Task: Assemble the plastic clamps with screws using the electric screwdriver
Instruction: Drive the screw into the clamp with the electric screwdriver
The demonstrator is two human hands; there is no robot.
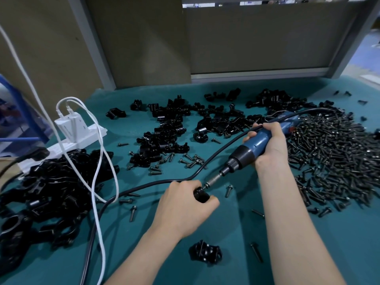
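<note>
- A black plastic clamp [202, 196] is gripped by the curled fingers of the left hand [183, 206], over the teal table [127, 233].
- The blue electric screwdriver [254, 146] is clasped in the right hand [271, 145], its bit set against the clamp.
- Loose screws [333, 157] are heaped to the right; clamp halves [170, 128] are scattered behind.
</note>
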